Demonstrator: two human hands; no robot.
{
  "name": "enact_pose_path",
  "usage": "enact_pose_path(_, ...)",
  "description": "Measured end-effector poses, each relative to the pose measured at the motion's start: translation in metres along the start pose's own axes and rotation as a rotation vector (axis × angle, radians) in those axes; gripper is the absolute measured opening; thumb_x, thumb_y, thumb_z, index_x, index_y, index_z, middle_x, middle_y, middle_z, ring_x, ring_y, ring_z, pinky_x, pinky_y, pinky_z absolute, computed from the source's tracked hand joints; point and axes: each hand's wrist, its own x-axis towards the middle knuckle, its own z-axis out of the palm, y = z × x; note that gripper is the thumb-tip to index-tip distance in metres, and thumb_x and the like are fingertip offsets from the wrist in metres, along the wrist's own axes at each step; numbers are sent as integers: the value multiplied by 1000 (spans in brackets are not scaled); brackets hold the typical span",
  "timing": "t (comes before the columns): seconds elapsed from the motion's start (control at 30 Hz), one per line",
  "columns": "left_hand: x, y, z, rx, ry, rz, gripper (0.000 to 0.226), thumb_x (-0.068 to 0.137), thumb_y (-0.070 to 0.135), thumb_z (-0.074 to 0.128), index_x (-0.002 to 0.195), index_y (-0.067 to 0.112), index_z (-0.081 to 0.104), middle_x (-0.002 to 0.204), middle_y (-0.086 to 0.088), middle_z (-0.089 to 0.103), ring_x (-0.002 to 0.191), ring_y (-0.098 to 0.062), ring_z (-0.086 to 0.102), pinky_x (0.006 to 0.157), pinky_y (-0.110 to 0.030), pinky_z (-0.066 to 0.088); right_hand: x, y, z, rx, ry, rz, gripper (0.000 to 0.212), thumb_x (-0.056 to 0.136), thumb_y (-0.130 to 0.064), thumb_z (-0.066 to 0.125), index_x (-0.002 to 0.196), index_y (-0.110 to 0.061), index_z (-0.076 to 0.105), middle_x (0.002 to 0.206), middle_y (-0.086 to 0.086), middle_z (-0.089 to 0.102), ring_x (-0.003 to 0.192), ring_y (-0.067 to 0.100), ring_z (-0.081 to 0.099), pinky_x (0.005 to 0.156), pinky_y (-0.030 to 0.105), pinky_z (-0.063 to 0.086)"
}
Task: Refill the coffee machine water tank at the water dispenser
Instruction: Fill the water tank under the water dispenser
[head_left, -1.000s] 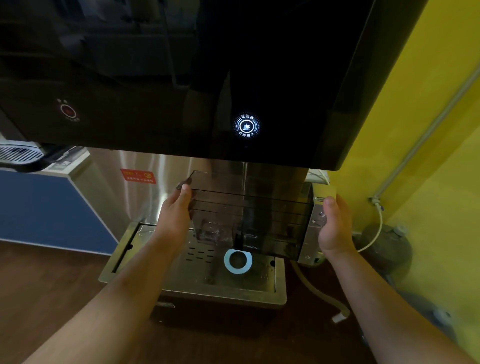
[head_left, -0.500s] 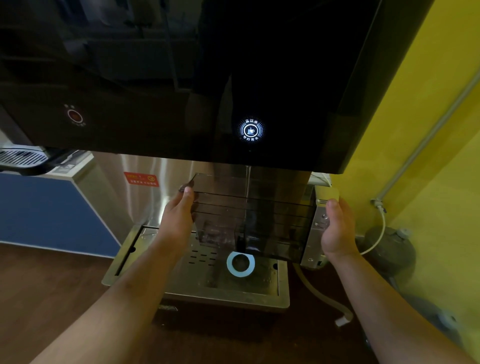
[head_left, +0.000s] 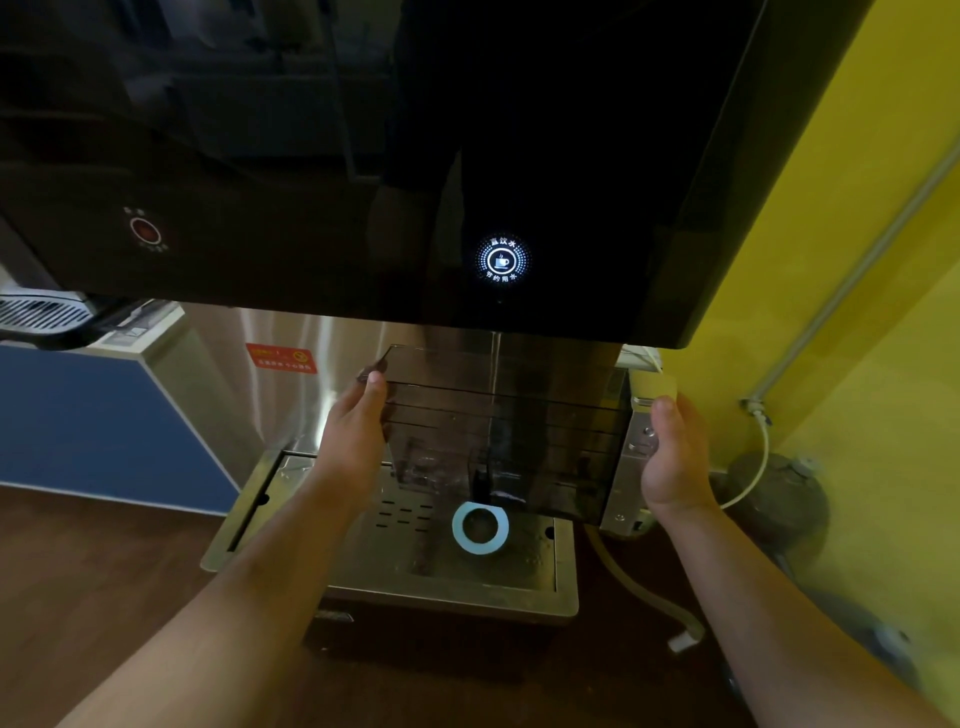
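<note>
Smoked transparent water tank (head_left: 498, 431) held under the black front panel of the water dispenser (head_left: 363, 156), above the steel drip tray (head_left: 563, 566) with its pale blue ring (head_left: 479, 527). Left hand (head_left: 353, 441) pressed flat against the tank's left side, right hand (head_left: 672, 457) against its right end, hands well apart. Thin stream (head_left: 496, 358) falling from beneath the lit white button (head_left: 502, 259) into the tank; water level apparently low, hard to read through dark plastic.

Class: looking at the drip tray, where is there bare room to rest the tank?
Bare metal lies on the drip tray around the blue ring, between the left hand and right hand. Higher up, the tank crowds the space.
</note>
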Motion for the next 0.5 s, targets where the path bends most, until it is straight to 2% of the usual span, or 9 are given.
enact_pose_path(0.13, -1, 1, 1, 2, 10, -9, 29, 106, 30, 34, 91, 35, 57, 69, 17, 73, 68, 7, 69, 73, -21, 46, 1, 4, -2, -22, 16, 5, 28, 87, -39, 41, 64, -42, 56, 59, -20, 50, 58, 2, 43, 61, 22, 38)
enact_pose_path(0.2, -1, 1, 0, -10, 18, -12, 28, 105, 30, 34, 91, 35, 58, 71, 14, 73, 68, 6, 69, 73, -22, 46, 1, 7, -3, -28, 30, 14, 24, 88, -40, 42, 71, -39, 60, 67, -15, 55, 65, 12, 50, 66, 31, 41)
enact_pose_path(0.27, -1, 0, 0, -8, 14, -5, 28, 105, 30, 34, 91, 34, 57, 69, 18, 73, 68, 7, 69, 74, -23, 46, 1, 9, -4, -45, 32, 26, 24, 88, -42, 43, 74, -36, 61, 70, -9, 55, 69, 21, 50, 69, 36, 40)
enact_pose_path(0.37, -2, 1, 1, -1, 22, -13, 28, 105, 30, 35, 92, 33, 59, 70, 17, 74, 74, 1, 69, 79, -25, 47, 1, 9, -5, -57, 39, 47, 25, 87, -43, 43, 65, -35, 55, 61, -11, 48, 62, 22, 42, 63, 36, 36)
enact_pose_path(0.43, -1, 1, 0, -4, 22, -26, 28, 105, 31, 36, 92, 33, 60, 74, 14, 74, 81, -2, 68, 84, -28, 48, 1, 6, -5, -61, 36, 41, 26, 86, -42, 43, 63, -34, 54, 59, -9, 45, 59, 21, 40, 60, 32, 34)
enact_pose_path(0.5, -1, 1, 0, -1, 21, -23, 28, 105, 31, 35, 93, 34, 60, 74, 15, 74, 81, -2, 69, 85, -27, 49, 1, 3, -3, -55, 30, 35, 27, 85, -42, 42, 63, -34, 55, 59, -7, 44, 59, 19, 41, 59, 29, 35)
